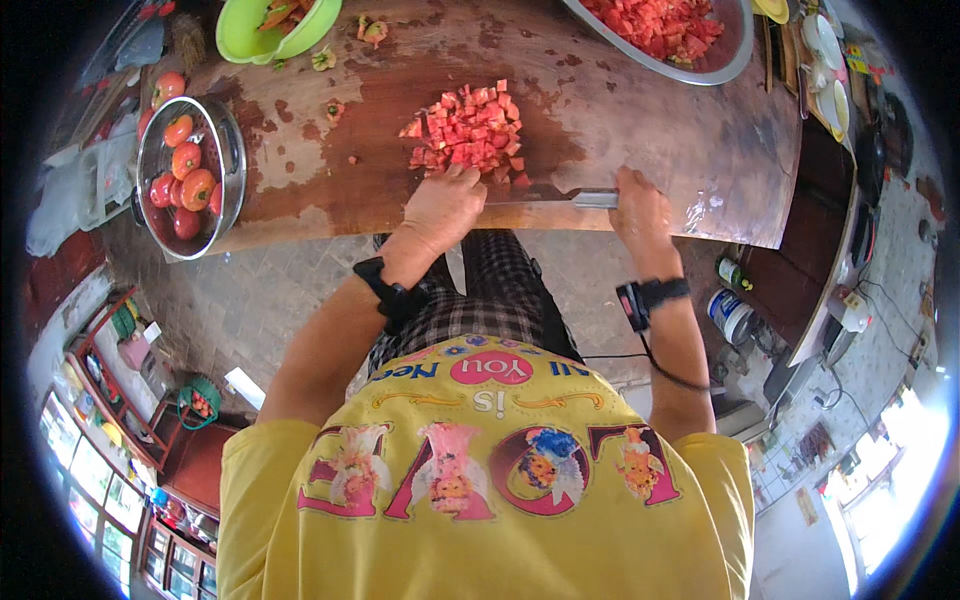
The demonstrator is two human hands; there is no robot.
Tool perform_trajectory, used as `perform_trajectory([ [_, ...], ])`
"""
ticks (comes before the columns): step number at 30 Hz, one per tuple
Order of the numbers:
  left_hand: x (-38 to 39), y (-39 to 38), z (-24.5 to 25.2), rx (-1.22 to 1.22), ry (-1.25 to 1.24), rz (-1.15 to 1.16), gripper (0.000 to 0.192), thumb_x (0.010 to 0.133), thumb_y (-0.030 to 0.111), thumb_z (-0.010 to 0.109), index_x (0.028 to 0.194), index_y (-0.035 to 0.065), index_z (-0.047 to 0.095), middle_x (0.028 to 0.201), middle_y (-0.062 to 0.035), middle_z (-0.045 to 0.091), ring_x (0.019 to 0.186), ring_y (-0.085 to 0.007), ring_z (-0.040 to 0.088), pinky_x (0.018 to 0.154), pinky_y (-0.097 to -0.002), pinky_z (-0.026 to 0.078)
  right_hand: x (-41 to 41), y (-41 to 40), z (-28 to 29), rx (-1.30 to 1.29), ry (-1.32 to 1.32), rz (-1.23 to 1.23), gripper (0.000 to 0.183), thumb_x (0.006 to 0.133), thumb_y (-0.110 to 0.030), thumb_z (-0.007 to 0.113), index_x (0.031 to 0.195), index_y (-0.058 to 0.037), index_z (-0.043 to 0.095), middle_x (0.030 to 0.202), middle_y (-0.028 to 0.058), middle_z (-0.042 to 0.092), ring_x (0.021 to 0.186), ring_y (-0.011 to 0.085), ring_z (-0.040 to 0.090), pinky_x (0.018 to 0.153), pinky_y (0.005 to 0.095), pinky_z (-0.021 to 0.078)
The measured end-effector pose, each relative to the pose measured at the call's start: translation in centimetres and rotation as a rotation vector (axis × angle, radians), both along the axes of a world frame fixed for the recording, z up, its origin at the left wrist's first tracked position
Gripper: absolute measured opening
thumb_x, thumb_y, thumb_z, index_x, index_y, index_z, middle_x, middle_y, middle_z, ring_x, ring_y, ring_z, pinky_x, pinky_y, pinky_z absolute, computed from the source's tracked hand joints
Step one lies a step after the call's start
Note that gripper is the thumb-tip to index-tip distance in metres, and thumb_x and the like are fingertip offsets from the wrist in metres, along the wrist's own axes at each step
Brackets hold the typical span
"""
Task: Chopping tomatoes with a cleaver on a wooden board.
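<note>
My right hand (643, 211) grips the handle of a kitchen knife (596, 198) near the front edge of a wooden table (637, 135). Its blade lies low over the wood, pointing left towards my other hand. With fingers curled, my left hand (448, 201) is at the near side of a heap of diced tomato (476, 127). The fingertips are partly hidden, so whether they hold a piece or the blade's tip cannot be told. A few loose cubes lie right of those fingers, beside the blade.
Whole tomatoes (196, 189) fill part of a metal colander (234, 157) at the left. A large metal bowl (739, 64) of chopped tomato stands back right. A green bowl (255, 49) sits back left, with tomato stem ends (373, 31) nearby. Wet patches mark the wood.
</note>
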State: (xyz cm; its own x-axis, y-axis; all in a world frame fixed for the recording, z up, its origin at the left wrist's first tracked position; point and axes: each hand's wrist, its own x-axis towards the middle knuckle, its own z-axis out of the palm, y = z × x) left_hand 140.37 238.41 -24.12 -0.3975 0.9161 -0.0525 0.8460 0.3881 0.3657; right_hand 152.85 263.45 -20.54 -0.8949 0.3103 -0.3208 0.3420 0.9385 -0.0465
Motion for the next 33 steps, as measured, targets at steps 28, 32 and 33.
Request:
perform_trajectory([
  [28, 0.4, 0.1, 0.6, 0.012, 0.032, 0.222, 0.009, 0.069, 0.014, 0.059, 0.069, 0.0050, 0.060, 0.081, -0.0063, 0.055, 0.085, -0.0236, 0.057, 0.064, -0.0345, 0.052, -6.1, 1.6, 3.5, -0.034, -0.005, 0.183, 0.018, 0.069, -0.006, 0.058, 0.086, -0.0031, 0.051, 0.084, 0.0158, 0.060, 0.076, 0.0356, 0.061, 0.064, 0.0440, 0.0510],
  [32, 0.2, 1.1, 0.7, -0.045, 0.025, 0.244, 0.011, 0.068, 0.016, 0.061, 0.069, 0.0053, 0.059, 0.079, -0.0058, 0.053, 0.084, -0.0230, 0.056, 0.063, -0.0344, 0.052, -5.8, 3.0, 0.5, -0.071, -0.010, 0.136, 0.017, 0.069, -0.006, 0.058, 0.085, -0.0037, 0.051, 0.085, 0.0163, 0.060, 0.076, 0.0366, 0.060, 0.064, 0.0450, 0.0498],
  [33, 0.0, 0.7, 0.6, -0.045, 0.028, 0.249, 0.011, 0.068, 0.016, 0.061, 0.069, 0.0053, 0.059, 0.079, -0.0058, 0.053, 0.084, -0.0230, 0.056, 0.063, -0.0344, 0.052, -6.4, 2.8, 0.8, -0.085, -0.013, 0.130, 0.017, 0.069, -0.008, 0.058, 0.083, -0.0039, 0.050, 0.085, 0.0165, 0.059, 0.075, 0.0378, 0.059, 0.064, 0.0456, 0.0485],
])
